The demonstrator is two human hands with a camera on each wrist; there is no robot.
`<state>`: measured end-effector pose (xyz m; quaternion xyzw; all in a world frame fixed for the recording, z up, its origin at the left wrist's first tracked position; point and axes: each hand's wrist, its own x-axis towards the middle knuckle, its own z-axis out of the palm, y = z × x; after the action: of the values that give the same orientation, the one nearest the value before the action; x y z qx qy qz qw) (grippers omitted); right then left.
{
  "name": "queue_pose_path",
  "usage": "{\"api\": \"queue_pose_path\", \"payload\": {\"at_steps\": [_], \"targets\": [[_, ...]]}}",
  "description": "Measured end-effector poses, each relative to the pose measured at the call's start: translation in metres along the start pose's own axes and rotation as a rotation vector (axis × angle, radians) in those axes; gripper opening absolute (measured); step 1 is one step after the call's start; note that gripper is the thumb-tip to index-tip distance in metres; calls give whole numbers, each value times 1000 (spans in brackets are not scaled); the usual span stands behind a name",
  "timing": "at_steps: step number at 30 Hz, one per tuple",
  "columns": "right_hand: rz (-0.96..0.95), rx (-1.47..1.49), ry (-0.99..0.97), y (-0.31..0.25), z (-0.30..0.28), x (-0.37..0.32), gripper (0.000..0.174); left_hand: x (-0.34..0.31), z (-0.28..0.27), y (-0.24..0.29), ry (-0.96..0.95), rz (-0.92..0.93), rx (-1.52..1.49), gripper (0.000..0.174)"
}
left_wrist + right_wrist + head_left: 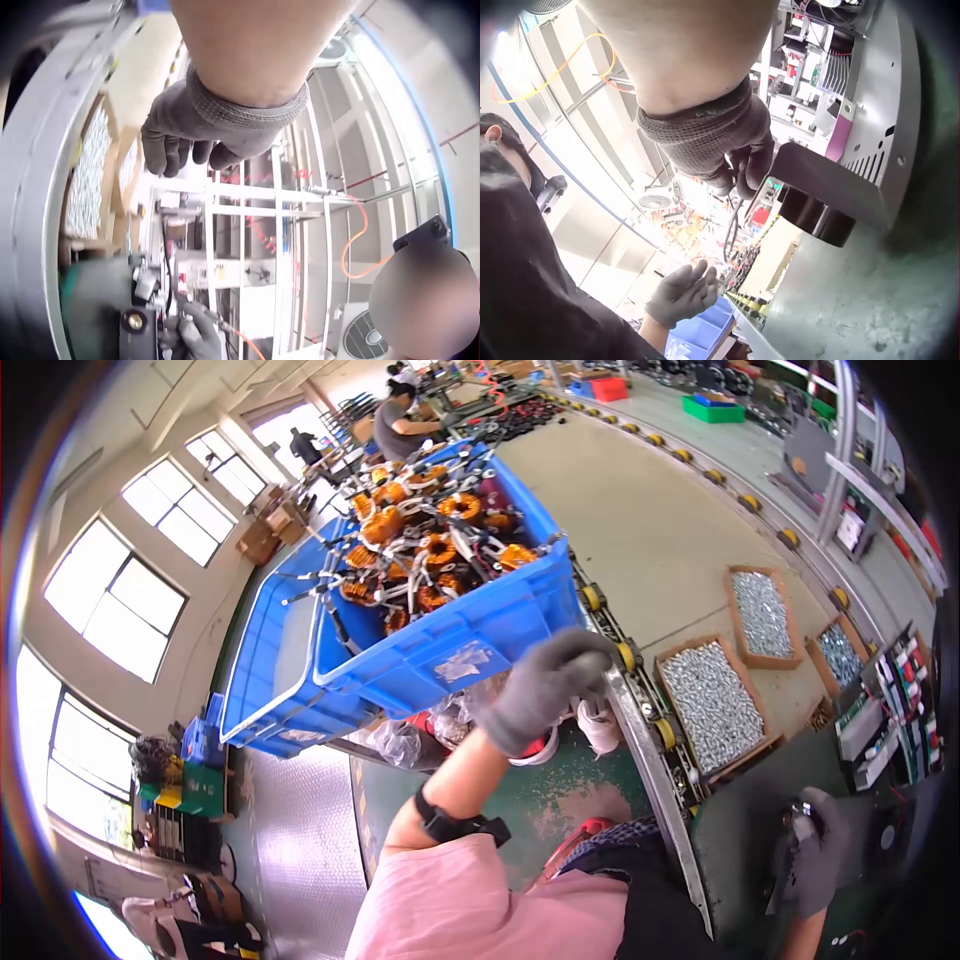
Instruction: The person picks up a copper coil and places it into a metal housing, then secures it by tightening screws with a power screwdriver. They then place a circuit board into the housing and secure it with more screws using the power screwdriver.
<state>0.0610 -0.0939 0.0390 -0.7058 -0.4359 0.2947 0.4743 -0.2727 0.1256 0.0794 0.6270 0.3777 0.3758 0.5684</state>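
Note:
My left hand (545,690), in a grey knit glove, is in front of a blue plastic bin (440,660) with nothing in it. Its fingers look loosely bent in the left wrist view and spread in the right wrist view. Copper-wound ring coils (437,548) with white leads heap the bin. Low at right, my gloved right hand (818,850) is blurred in the head view. From its curled fingers runs a black cable (730,240); what else it holds I cannot tell. Beside those fingers are a bent grey metal plate (832,176) and a black cylinder (817,217).
Cardboard trays of small metal hardware (710,705) stand beyond a roller rail (655,790). An emptier blue bin (270,660) adjoins the full one. At right is an assembly of boards (890,705). Another person (400,425) works at the far end.

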Motion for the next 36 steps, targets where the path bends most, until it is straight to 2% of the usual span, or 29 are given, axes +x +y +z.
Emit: {"api": "queue_pose_path", "payload": {"at_steps": [2,3,4,5,6,7,8,10,11,13,14,16,18,19,20,22,24,26,28,31,32,33,34,35,36], "targets": [[26,-36,10,10,-4,2,30,-9,-50,11,255,176,169,22],[-47,-75,-26,23,-7,5,35,-14,-71,23,395,290,309,19],[-54,-78,-33,30,-11,7,35,-13,-95,25,612,365,491,14],[-73,-39,-40,35,-14,9,35,-15,-120,23,746,414,507,12],[-89,1,-46,38,-15,9,35,-14,-142,19,929,402,471,12],[-92,0,-47,39,-15,9,35,-17,-167,15,1022,373,531,14],[-96,42,-21,40,-15,8,35,-20,-184,13,1023,375,530,14],[-96,85,6,42,-16,6,35,-23,-205,13,1358,275,1153,18],[-116,75,0,44,-18,7,36,-21,-211,18,1356,278,1151,18],[-137,60,-2,41,-20,6,36,-11,-217,30,1206,-109,1566,23],[-130,67,-1,35,-18,4,37,-2,-220,33,1206,-107,1564,23],[-120,75,0,33,-20,3,37,19,-225,40,1012,-417,1718,25],[-125,59,-41,40,-29,1,38,34,-254,24,1022,-359,1598,25],[-125,60,-38,41,-31,1,38,39,-262,26,1032,-306,1478,25],[-150,25,-43,40,-32,1,37,43,-272,34,1032,-300,1479,25],[-179,-16,-40,34,-36,-1,37,48,-275,65,1053,-511,1299,26],[-208,-113,50,23,-35,-4,36,56,-295,84,1021,-374,1446,31],[-193,-84,81,20,-35,-4,36,62,-293,113,1113,-196,1500,35],[-166,-59,95,17,-34,-6,36,61,-262,156,1215,-69,1632,37],[-150,-35,117,17,-29,-3,35,58,-213,196,1220,403,1272,41],[-249,-111,147,22,-28,-1,35,63,-195,203,1214,554,1174,40],[-341,-193,179,25,-29,-2,36,72,-191,207,1131,719,993,39],[-263,-123,145,18,-27,-4,35,86,-183,210,1029,867,797,38],[-175,-57,124,5,-24,-7,35,91,-144,208,868,976,673,37],[-214,-112,124,-3,-22,-7,33,88,-92,200,695,1068,526,37]]}}
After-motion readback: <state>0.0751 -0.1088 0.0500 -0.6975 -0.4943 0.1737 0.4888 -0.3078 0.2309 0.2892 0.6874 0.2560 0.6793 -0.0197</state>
